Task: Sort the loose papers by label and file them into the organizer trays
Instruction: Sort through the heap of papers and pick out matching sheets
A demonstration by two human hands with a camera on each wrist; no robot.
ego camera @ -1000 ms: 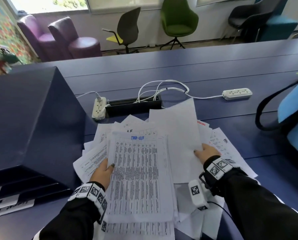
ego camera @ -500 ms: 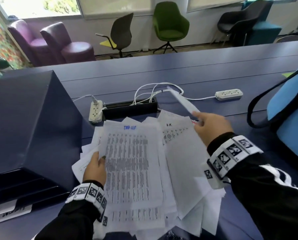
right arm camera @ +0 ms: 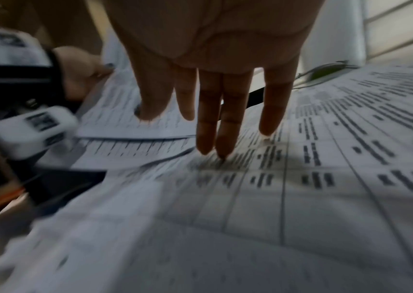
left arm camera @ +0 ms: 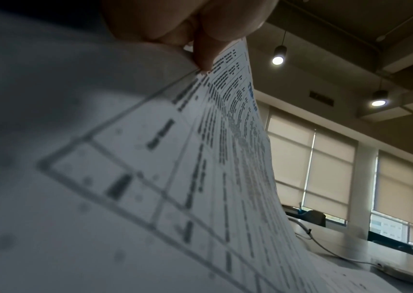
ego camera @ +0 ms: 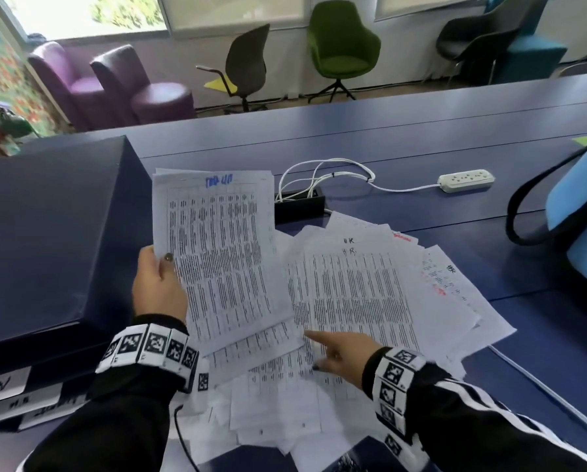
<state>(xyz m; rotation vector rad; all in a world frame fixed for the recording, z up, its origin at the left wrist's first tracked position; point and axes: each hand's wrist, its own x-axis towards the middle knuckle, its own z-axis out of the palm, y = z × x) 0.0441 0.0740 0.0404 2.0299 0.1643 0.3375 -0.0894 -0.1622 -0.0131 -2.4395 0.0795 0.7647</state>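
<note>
— What have you got hold of?

— A printed table sheet (ego camera: 217, 253) with a blue handwritten label at its top. My left hand (ego camera: 157, 287) pinches its left edge, thumb on the printed face and fingers curled behind, and holds it lifted and tilted above the rest.

— And your other hand?

— My right hand (ego camera: 341, 354) is spread, fingers straight, fingertips (right arm camera: 221, 150) pressing down on the loose papers (ego camera: 370, 301) fanned across the blue table (ego camera: 421, 137). The sheet under them carries a black handwritten label near its top; I cannot read it for certain.

— Where are the trays?

— The dark organizer trays (ego camera: 46, 362) stand at my left, just beside the pile, white label strips on their front edges.

— Anything else around?

— Behind the papers, a black cable box (ego camera: 299, 207) with coiled white cables (ego camera: 326, 172), and a white power strip (ego camera: 466, 180) further right. A blue bag (ego camera: 578, 216) with a black strap sits at the right edge. Beyond the table: purple armchairs (ego camera: 115, 86), a green chair (ego camera: 343, 49).
</note>
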